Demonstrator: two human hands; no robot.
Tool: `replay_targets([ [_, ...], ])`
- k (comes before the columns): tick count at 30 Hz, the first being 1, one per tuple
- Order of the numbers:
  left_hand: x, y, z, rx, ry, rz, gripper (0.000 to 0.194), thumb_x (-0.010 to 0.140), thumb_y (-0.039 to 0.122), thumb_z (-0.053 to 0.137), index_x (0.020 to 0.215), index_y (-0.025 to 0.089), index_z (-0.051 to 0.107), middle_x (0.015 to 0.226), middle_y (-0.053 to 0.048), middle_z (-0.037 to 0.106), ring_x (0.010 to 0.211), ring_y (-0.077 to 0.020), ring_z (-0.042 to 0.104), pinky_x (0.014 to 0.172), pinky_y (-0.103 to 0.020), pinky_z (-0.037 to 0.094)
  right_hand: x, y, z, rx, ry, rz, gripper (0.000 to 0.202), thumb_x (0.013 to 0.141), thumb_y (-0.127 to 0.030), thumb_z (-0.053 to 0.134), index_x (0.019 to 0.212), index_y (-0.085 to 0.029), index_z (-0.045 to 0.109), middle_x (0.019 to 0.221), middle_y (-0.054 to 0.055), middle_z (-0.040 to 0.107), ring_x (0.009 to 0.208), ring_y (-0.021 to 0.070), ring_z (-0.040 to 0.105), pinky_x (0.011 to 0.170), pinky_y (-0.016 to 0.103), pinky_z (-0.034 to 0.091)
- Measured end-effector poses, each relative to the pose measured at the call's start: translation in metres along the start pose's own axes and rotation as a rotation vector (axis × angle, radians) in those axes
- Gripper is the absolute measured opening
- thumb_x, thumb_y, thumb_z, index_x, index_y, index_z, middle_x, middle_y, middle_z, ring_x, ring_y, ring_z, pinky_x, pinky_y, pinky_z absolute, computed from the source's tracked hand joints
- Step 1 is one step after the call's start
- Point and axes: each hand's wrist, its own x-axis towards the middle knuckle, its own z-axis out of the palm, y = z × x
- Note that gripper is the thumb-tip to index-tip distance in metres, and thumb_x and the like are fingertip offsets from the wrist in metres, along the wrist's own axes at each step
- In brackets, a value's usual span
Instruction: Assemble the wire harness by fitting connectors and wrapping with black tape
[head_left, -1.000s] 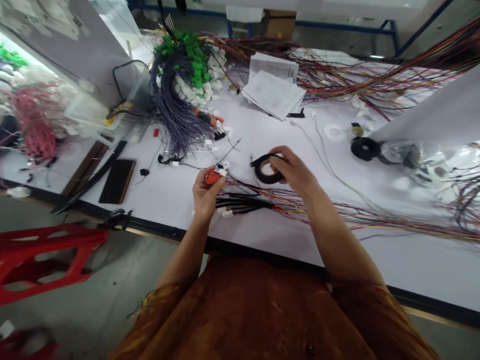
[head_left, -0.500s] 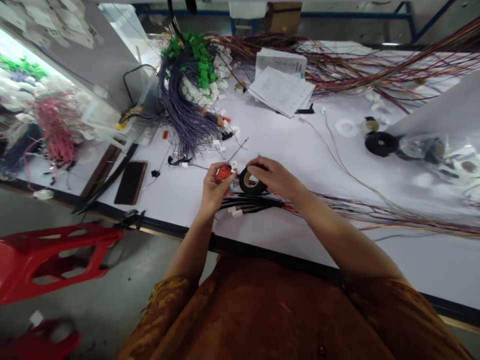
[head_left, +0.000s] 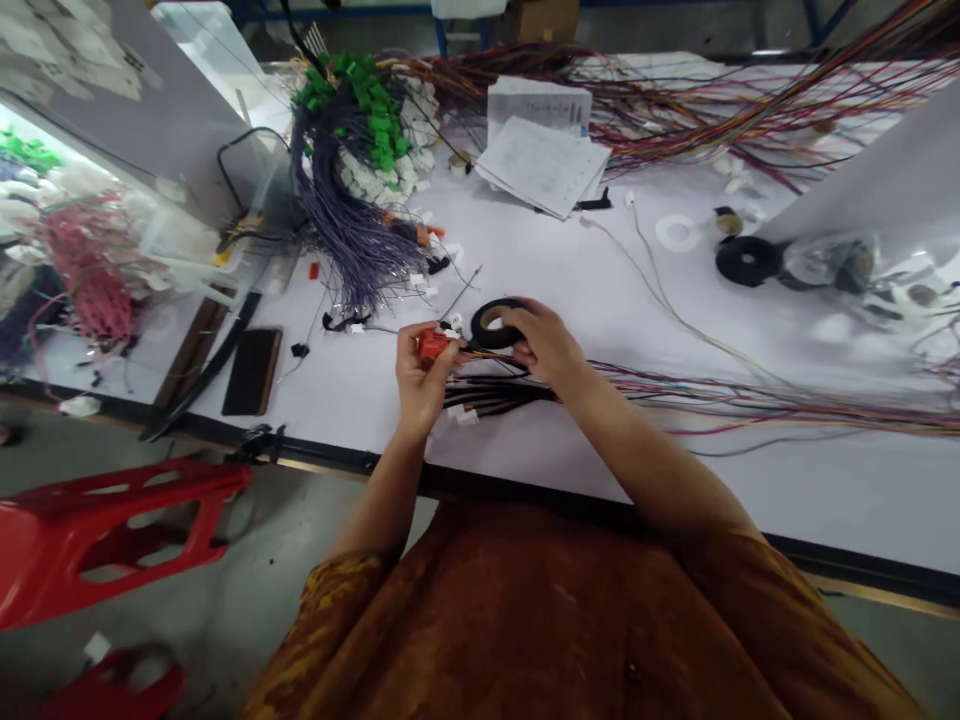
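Note:
My left hand (head_left: 421,385) is closed on a red connector (head_left: 433,345), thumb and fingers pinching it. Small white connectors (head_left: 454,323) show just beside it. Out of the red connector, thin wires (head_left: 487,355) run right, toward my other hand. My right hand (head_left: 550,343) grips a roll of black tape (head_left: 480,325), which is tilted so that its pale core shows. The roll sits close to the wires, to the right of the connector. Below both hands lies a harness of black-sleeved wires (head_left: 502,395) with white connectors (head_left: 463,415) at its left end.
A purple wire bundle (head_left: 337,240) with green connectors (head_left: 382,130) lies at the back left. Papers (head_left: 544,165) rest near a long heap of coloured wires (head_left: 705,130). A phone (head_left: 253,372) is at the left, and another black tape roll (head_left: 748,261) at the right. Red stools (head_left: 127,520) stand below.
The tape roll has moved up over the wires and turned flatter, with my right hand round its right side. My left hand still pinches the red connector. The whole view has shifted slightly.

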Motion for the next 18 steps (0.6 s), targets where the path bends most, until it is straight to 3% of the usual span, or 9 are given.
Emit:
replay_targets([
  [2,0.004,-0.006,0.0,-0.013,0.059,-0.044,0.046,0.078,0.043,0.079,0.109,0.025,0.05,0.083,0.001,0.068,0.052,-0.0103,0.062,0.047,-0.022,0.047,-0.031,0.013,-0.002,-0.224,0.045,-0.232,0.03,0.089,-0.029,0.052,0.117,-0.023,0.06,0.079,0.003,0.061,0.057,0.0125,0.051,0.049,0.024,0.046],
  [3,0.007,-0.008,0.0,-0.017,0.065,-0.07,0.047,0.078,0.044,0.079,0.11,0.025,0.05,0.082,0.002,0.067,0.046,-0.0086,0.058,0.042,-0.021,0.042,-0.048,0.02,-0.002,-0.374,-0.003,-0.349,0.033,0.088,-0.03,0.054,0.12,-0.023,0.059,0.09,0.006,0.063,0.068,0.0155,0.058,0.059,0.028,0.052],
  [6,0.009,-0.007,0.0,-0.041,0.015,-0.132,0.048,0.079,0.045,0.077,0.113,0.026,0.05,0.084,0.001,0.067,0.044,-0.008,0.056,0.041,-0.022,0.041,-0.073,0.03,0.001,-0.541,-0.067,-0.51,0.032,0.086,-0.033,0.059,0.117,-0.022,0.059,0.108,0.011,0.061,0.083,0.0187,0.061,0.07,0.033,0.056],
  [9,0.004,0.003,0.002,-0.024,-0.062,-0.087,0.047,0.078,0.044,0.078,0.113,0.026,0.052,0.09,-0.002,0.067,0.066,-0.0141,0.068,0.06,-0.026,0.054,-0.048,0.021,0.004,-0.299,0.109,-0.298,0.04,0.084,-0.038,0.064,0.119,-0.022,0.052,0.104,0.008,0.061,0.061,0.0109,0.055,0.049,0.025,0.048],
  [11,-0.001,0.007,0.004,-0.003,-0.095,-0.029,0.047,0.077,0.041,0.08,0.112,0.025,0.053,0.091,-0.002,0.067,0.079,-0.0165,0.07,0.073,-0.029,0.058,-0.021,0.011,0.002,-0.096,0.143,-0.048,0.048,0.08,-0.037,0.068,0.12,-0.021,0.048,0.086,0.002,0.061,0.046,0.0064,0.044,0.037,0.021,0.035],
  [13,-0.002,0.004,0.004,-0.044,-0.061,-0.025,0.045,0.077,0.04,0.08,0.11,0.024,0.053,0.089,-0.002,0.067,0.081,-0.016,0.07,0.076,-0.03,0.058,-0.004,0.007,-0.005,0.09,0.145,0.133,0.043,0.078,-0.033,0.066,0.116,-0.02,0.049,0.069,-0.005,0.054,0.038,0.0044,0.034,0.032,0.019,0.024],
  [16,0.001,-0.011,0.005,-0.196,0.008,-0.127,0.045,0.075,0.04,0.081,0.108,0.025,0.055,0.089,0.0,0.068,0.077,-0.0135,0.07,0.074,-0.027,0.058,-0.004,0.013,-0.022,0.256,0.188,0.148,0.036,0.078,-0.028,0.059,0.112,-0.021,0.05,0.058,-0.009,0.047,0.034,0.0041,0.03,0.031,0.018,0.017],
  [18,0.005,-0.022,0.008,-0.223,-0.08,-0.203,0.047,0.071,0.042,0.084,0.106,0.024,0.06,0.097,-0.003,0.069,0.08,-0.0135,0.07,0.072,-0.026,0.057,-0.013,0.02,-0.031,0.259,0.19,0.098,0.037,0.078,-0.028,0.056,0.113,-0.023,0.048,0.058,-0.01,0.048,0.035,0.0046,0.033,0.032,0.017,0.019],
])
